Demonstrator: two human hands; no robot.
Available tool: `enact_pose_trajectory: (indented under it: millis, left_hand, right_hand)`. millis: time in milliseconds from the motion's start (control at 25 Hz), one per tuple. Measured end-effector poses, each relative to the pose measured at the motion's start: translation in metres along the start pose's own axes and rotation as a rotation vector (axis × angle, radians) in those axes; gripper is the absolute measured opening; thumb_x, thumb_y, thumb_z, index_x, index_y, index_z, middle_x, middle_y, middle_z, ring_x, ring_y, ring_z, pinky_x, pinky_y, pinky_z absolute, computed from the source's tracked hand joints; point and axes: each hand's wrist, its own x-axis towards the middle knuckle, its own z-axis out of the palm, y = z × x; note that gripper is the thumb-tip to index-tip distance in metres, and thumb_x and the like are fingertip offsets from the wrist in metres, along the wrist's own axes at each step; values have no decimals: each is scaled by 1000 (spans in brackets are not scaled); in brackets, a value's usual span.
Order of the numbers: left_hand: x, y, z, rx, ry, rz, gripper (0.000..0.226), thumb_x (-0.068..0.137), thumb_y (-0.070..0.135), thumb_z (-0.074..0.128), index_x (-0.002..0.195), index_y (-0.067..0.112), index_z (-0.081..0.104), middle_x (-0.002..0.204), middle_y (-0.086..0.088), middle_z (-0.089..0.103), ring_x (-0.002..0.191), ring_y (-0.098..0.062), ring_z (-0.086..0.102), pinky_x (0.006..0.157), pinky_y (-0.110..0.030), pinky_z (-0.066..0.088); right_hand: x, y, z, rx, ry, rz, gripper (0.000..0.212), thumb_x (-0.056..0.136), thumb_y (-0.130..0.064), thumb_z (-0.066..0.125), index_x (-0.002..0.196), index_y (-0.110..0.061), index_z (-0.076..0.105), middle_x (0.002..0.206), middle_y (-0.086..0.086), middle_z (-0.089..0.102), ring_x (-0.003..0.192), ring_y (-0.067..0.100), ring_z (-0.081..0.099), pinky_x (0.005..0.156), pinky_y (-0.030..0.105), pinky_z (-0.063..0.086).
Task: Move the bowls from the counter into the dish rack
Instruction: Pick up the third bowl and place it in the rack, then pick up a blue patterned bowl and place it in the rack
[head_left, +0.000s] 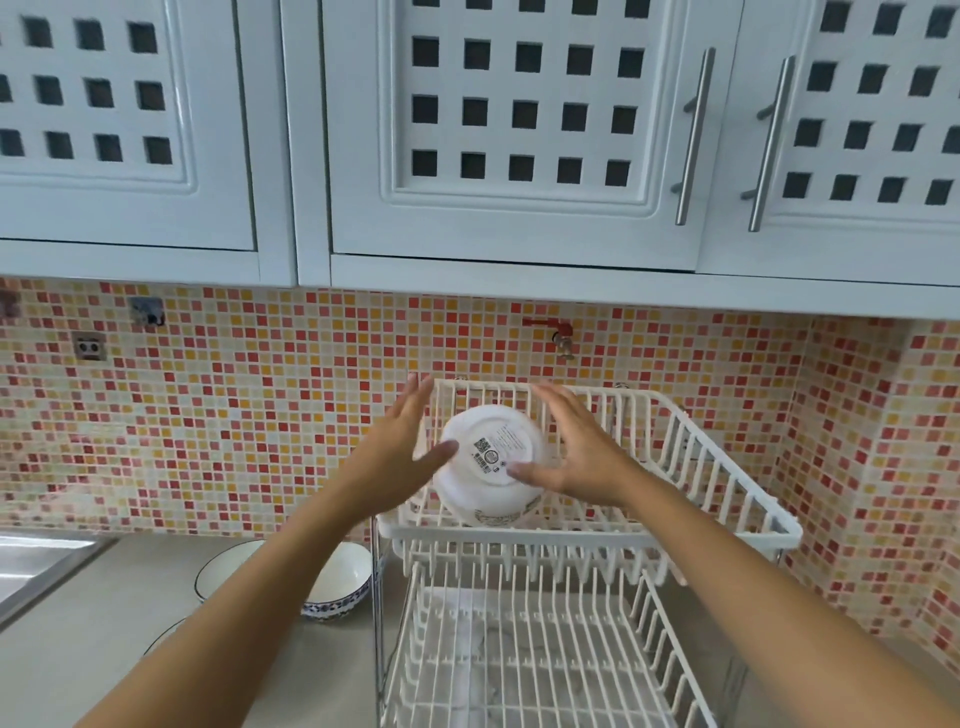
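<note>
A white bowl (488, 467) is sitting upside down and tilted in the upper tier of the white wire dish rack (727, 467), with its base and a printed label facing the camera and its rim leaning down against the front wires. The left hand (400, 441) is hovering at the left side of this bowl with the fingers (415, 400) spread and straight — only the thumb seems to be touching the bowl's base, so the hand is released, not grasping. The right hand (576, 447) is standing at the right side in the same way, fingers stretched out and open, the thumb tip resting near the label; it is not clenching anything either. Both forearms are reaching forward from the bottom corners of the view. The lower tier of the rack is holding no dishes. On the grey counter (104, 623), just left of the rack, a bowl with a blue pattern (337, 587) is standing upright, partly hidden behind the left forearm, and beside it a wider dish with a dark rim (223, 566) is lying — a second dark rim is showing lower, mostly covered by the arm. A steel sink (36, 561) is showing at the far left edge.
</note>
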Motion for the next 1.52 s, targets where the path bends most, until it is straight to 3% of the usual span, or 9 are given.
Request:
enact_pose_trajectory:
  millis: [200,280,440,560,760,880,1280,1440,1520]
  left_hand:
    - [-23,-29,-62,-104,256,-91,52,98,32,40,147,23,26,154,-5,34,136,-28,42,108,-43,39]
    - [-44,-53,-84,-97,288,-151,50,99,28,41,147,22,28,150,-7,40,130,-28,49,103,-40,43]
    - [-88,-108,-105,-22,222,-255,51,97,22,46,146,15,31,147,-10,44,130,-28,49,102,-37,44]
    - [-120,-162,-101,71,66,-390,52,96,24,48,145,13,34,145,-10,47,127,-29,52,104,-38,42]
    - [-159,-244,-65,92,-118,-555,46,93,20,52,136,6,48,138,-15,54,126,-30,51,106,-36,39]
    - [-166,-287,-37,78,-230,-644,49,94,23,50,140,8,44,141,-14,52,129,-28,49,107,-32,36]
    - [-142,-403,63,-58,-304,-1067,60,100,36,35,145,-2,24,145,-23,41,135,-36,38,106,-35,34]
    - [-138,-426,91,-123,-297,-1140,47,99,26,38,135,-3,36,133,-26,50,123,-39,48,95,-37,42]
    - [-139,-434,97,-184,-264,-1179,36,95,11,38,128,-3,41,123,-26,54,105,-40,56,84,-40,48]
  right_hand:
    - [18,-93,13,252,219,-151,76,84,-39,66,146,-28,23,156,-5,21,141,12,24,105,26,24]
    - [29,-134,41,324,236,-179,68,87,-33,63,144,-25,28,153,-2,27,139,14,28,103,24,25]
    - [47,-188,118,375,133,-152,64,89,-30,60,143,-20,29,152,1,28,139,17,29,106,27,26]
    - [54,-207,187,356,-15,-32,69,88,-32,62,145,-14,27,151,6,29,138,21,31,110,32,28]
    - [53,-195,293,270,-249,189,62,85,-32,63,137,-11,38,140,12,41,128,27,42,99,32,37]
    - [61,-179,344,260,-364,272,60,86,-31,60,138,-11,38,139,12,43,126,28,45,98,34,39]
    - [115,-119,475,246,-492,486,58,96,-33,44,143,-2,28,150,15,34,136,29,37,107,33,32]
    - [118,-101,509,299,-630,535,48,96,-28,41,136,-2,37,138,19,48,126,32,47,103,37,40]
    - [122,-93,518,350,-679,536,42,95,-19,38,135,-5,37,134,18,51,119,32,51,100,39,42]
